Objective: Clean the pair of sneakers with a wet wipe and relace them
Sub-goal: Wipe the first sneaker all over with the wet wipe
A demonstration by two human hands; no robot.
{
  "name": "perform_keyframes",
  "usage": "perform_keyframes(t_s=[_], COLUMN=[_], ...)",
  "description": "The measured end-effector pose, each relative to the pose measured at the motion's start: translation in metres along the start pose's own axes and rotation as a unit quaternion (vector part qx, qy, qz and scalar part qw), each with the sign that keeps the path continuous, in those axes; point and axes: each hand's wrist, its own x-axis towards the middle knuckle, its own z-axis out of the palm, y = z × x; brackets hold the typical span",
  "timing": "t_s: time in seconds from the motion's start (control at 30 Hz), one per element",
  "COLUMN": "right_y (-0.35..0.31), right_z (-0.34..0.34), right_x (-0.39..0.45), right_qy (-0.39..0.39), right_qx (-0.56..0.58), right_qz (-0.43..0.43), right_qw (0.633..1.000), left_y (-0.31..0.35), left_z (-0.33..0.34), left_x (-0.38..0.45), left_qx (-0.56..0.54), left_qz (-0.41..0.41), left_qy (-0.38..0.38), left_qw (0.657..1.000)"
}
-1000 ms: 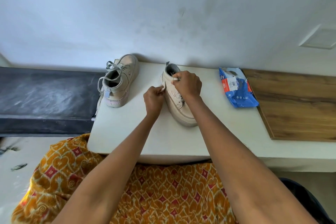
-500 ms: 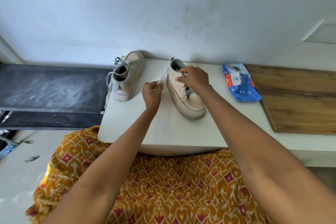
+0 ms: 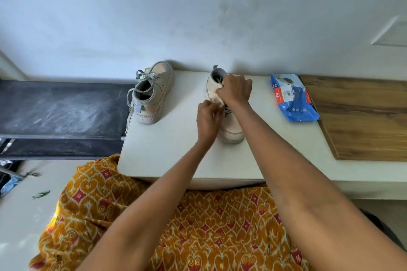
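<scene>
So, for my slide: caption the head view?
Both hands work on the right sneaker on the white table.

**Head view, steep and close**

Single wide-angle view, worn on the head, looking forward and down across both forearms onto the white tabletop (image 3: pixel 167 152). Faces the pale wall (image 3: pixel 198 17) behind it. Close in, lap filling the lower frame, edges bowed.

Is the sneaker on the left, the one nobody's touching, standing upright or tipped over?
Upright. The left sneaker stands on its sole on the white table, opening upward, its laces threaded with loose ends hanging at the heel.
</scene>
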Motion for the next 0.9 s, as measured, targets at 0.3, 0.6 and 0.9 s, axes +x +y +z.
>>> perform_keyframes(t_s=[0.3,0.6,0.9], right_y=[0.000,0.008,0.011], right_z=[-0.002,-0.007,-0.014], right_x=[0.001,0.004,0.001], right_qy=[-0.013,-0.049,-0.064], right_qx=[0.031,0.052,0.047], right_qz=[0.007,-0.029,-0.057], right_qw=[0.999,0.997,0.995], left_y=[-0.028,-0.032,-0.012], left_z=[-0.014,-0.018,-0.018], left_x=[-0.014,0.018,0.099], left_qx=[-0.007,-0.159,-0.244], left_qz=[0.044,-0.224,-0.285], left_qy=[0.004,-0.092,0.089], left_qw=[0.999,0.957,0.923])
